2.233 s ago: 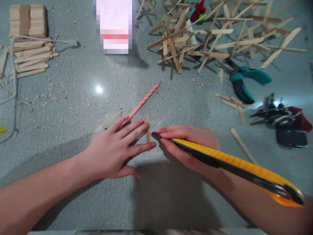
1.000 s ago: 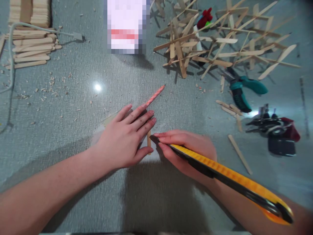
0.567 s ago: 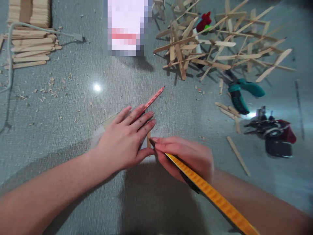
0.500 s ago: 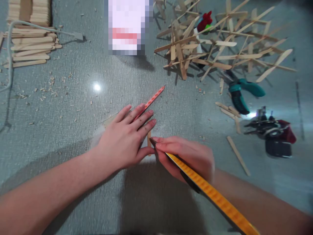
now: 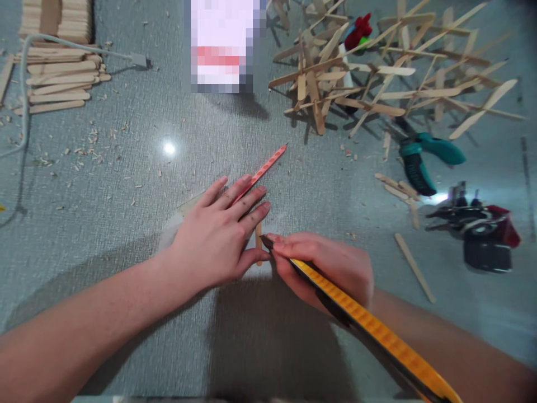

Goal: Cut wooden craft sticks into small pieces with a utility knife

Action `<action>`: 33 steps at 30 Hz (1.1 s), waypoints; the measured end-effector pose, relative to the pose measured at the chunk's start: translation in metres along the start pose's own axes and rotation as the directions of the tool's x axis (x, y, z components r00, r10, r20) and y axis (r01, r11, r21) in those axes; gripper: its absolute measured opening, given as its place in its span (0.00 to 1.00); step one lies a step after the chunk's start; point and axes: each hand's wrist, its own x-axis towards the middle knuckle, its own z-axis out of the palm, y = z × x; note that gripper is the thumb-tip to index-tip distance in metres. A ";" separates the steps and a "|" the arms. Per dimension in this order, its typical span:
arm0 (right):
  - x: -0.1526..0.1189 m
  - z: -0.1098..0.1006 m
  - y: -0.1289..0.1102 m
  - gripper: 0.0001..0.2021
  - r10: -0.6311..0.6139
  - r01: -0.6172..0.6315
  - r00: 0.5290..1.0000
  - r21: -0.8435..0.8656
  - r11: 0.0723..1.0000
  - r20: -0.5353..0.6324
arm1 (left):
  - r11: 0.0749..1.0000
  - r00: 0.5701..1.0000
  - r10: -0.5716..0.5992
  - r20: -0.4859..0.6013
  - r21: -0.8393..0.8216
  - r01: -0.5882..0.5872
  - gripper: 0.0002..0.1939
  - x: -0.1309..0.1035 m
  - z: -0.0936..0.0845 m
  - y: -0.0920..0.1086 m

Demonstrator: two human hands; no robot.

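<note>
My left hand [image 5: 218,232] lies flat with its fingers spread, pressing on a wooden craft stick [image 5: 259,246] that shows between index finger and thumb. Beneath that hand are a pink patterned pencil [image 5: 271,165], its point sticking out up and to the right, and a pale translucent sheet [image 5: 170,232], largely covered. My right hand [image 5: 325,266] is closed round a long yellow-and-black utility knife [image 5: 369,322]. Its dark tip meets the stick just right of the left thumb, and its handle runs toward the lower right.
Stacked craft sticks [image 5: 62,73] and a white cable [image 5: 26,106] lie at upper left, among wood chips. A blurred-out phone-like object [image 5: 222,33] is at top centre. On the right are joined sticks [image 5: 398,73], teal-handled pliers [image 5: 419,168], a dark clip-like object [image 5: 482,224] and a loose stick [image 5: 415,268].
The whole view has shifted slightly, so things sit a little further right. Both hands keep their places on the stick; the knife tip stays against it.
</note>
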 end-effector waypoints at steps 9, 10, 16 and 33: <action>0.003 -0.005 -0.002 0.14 0.064 -0.064 0.998 -0.012 0.998 -0.001 | 1.000 1.000 0.008 0.009 -0.008 -0.008 0.35 0.001 -0.001 0.000; 0.004 -0.005 -0.002 0.14 0.061 -0.061 0.998 -0.007 0.998 0.001 | 1.000 1.000 0.007 0.013 -0.010 -0.007 0.35 0.001 -0.001 -0.001; 0.003 -0.002 -0.001 0.13 0.062 -0.062 0.998 -0.001 0.998 0.009 | 1.000 1.000 0.010 0.015 -0.022 -0.009 0.36 -0.001 0.001 -0.001; 0.001 -0.003 0.000 0.16 0.028 -0.029 0.999 0.023 0.999 0.034 | 0.999 1.000 0.019 0.002 -0.036 -0.019 0.38 0.000 0.003 0.000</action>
